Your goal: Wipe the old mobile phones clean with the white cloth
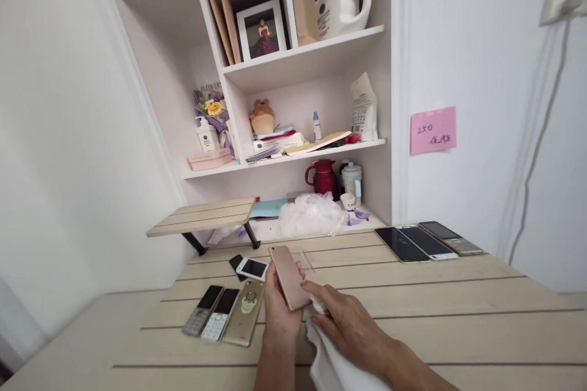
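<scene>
My left hand [280, 305] grips a rose-gold smartphone [288, 275], tilted above the table with its back facing up. Fingers of my right hand [351, 323] are closed on a white cloth [328, 357], which hangs down below the palm. The right fingertips reach the phone's lower right edge. Left of my hands lie a gold smartphone [241, 323] with a ring holder, a white keypad phone [220, 316] and a grey keypad phone [202, 311]. Behind them a white smartphone [253, 268] partly covers a dark phone [235, 262].
Several phones, including a black smartphone [401, 245], lie at the table's back right. A small raised wooden stand [206, 215] is at the back left. Crumpled clear plastic [312, 215] and a red jug [324, 180] sit in the white shelf unit. A pink note [433, 130] hangs on the wall.
</scene>
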### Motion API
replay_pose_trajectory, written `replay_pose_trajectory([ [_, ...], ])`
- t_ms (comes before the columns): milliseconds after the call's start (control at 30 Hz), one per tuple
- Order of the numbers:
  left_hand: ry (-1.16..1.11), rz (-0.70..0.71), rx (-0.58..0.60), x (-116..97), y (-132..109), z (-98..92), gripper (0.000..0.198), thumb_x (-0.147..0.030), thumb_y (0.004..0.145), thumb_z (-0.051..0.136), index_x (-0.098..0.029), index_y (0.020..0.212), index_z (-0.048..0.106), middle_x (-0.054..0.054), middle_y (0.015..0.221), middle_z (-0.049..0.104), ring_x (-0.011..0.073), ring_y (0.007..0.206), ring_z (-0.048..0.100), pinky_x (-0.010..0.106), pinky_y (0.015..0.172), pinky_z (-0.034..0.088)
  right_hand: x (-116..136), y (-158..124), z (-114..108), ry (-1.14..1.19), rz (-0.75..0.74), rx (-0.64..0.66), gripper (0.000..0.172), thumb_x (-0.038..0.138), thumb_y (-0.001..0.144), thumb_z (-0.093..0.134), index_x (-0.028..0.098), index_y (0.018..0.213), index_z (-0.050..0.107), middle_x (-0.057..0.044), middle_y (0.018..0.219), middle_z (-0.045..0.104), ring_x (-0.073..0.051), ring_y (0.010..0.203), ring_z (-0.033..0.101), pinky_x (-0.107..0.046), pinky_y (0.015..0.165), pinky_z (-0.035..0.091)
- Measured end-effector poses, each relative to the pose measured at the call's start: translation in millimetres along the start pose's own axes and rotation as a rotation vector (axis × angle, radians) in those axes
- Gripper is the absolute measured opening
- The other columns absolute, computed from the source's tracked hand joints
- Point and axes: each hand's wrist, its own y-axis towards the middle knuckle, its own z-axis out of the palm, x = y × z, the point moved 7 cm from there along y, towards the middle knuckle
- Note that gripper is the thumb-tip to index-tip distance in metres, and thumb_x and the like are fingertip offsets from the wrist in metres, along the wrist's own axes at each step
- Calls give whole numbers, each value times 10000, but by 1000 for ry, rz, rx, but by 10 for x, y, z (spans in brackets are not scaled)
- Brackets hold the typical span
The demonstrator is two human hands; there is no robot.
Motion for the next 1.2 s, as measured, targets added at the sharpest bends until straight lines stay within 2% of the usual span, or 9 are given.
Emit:
replay_pose_trajectory([
  [67,-26,-3,9,-13,12,-2,274,-371,846,611,-154,1004,668,118,862,725,200,694,683,324,685,553,7,4,-6,8,7,-3,669,141,884,493,336,1481,263,-55,1215,615,-246,1025,624,-354,871,466],
  [200,-60,-32,43,-14,18,5,339,-394,858,587,-126,1049,668,152,910,717,222,712,685,335,655,551,17,4,6,8,0,15,637,126,880,485,334,1456,307,-52,1238,614,-254,1071,614,-369,905,462],
  [300,-87,-39,53,-19,13,-7,375,-406,860,571,-134,1102,659,152,943,713,230,745,689,346,679,555,8,-4,-9,8,5,-13,677,114,873,482,317,1480,261,-72,1322,574,-257,1122,598,-378,933,458],
  [433,-111,-39,62,-28,-6,-18,405,-428,862,556,-144,1135,653,149,965,712,238,754,690,353,680,557,19,-5,16,0,2,24,651,125,866,497,332,1458,322,-53,1256,628,-253,1081,630,-375,914,479],
  [600,-125,-23,60,-51,-26,-22,398,-432,861,562,-150,1127,656,135,940,716,235,744,689,356,694,557,47,11,-21,80,-16,-46,739,87,836,491,319,1493,245,-44,1469,480,-225,1232,561,-340,997,449],
  [833,-107,-33,86,-44,-56,48,403,-392,838,615,-138,1148,647,152,984,718,240,735,686,361,660,554,-41,17,-55,75,55,-123,696,102,866,475,319,1490,257,-46,1400,547,-214,1196,585,-334,989,455],
  [933,-111,-23,95,-41,-53,71,389,-375,838,622,-137,1146,644,147,987,720,230,731,684,353,667,554,-14,26,-31,39,33,-76,628,116,866,481,340,1440,355,-31,1296,621,-212,1082,643,-323,926,483],
  [1067,-102,-29,109,-26,-50,77,386,-383,846,615,-138,1142,647,146,975,720,237,730,684,366,660,557,-18,35,-64,62,55,-115,681,113,844,487,292,1470,288,-41,1337,601,-199,1095,635,-290,924,469],
  [1200,-98,-17,120,-50,-61,66,393,-379,856,601,-152,1175,642,149,1011,715,237,758,686,363,653,558,-232,37,-138,-96,212,-157,429,217,875,517,277,1299,513,-36,1103,704,-211,985,655,-286,860,460],
])
